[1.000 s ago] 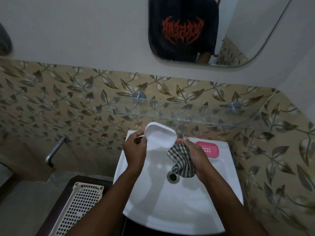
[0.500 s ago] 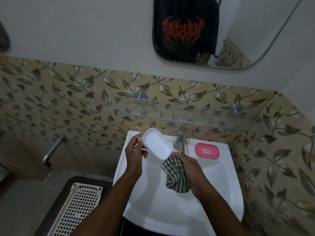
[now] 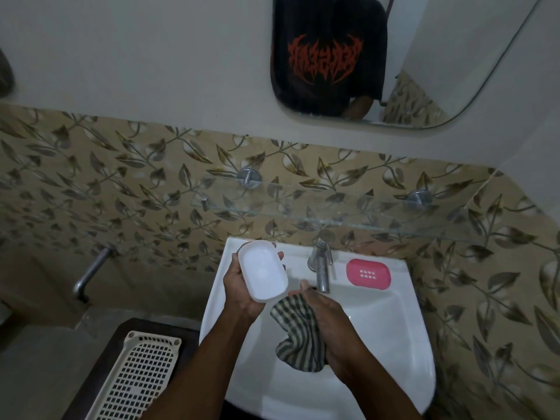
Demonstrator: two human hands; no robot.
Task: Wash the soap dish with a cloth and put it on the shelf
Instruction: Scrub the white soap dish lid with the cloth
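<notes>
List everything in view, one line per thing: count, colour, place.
sink: one, white, centre
tap: one, chrome, back of sink
soap dish: one, white, held above sink's left side
cloth: one, dark-and-light checked, hanging over basin
pink tray: one, pink, sink rim right of tap
glass shelf: one, clear, wall above sink
mirror: one, upper right wall
basket: one, cream, lower left
wall spout: one, metal, left wall
left hand: holds soap dish
right hand: grips cloth
</notes>
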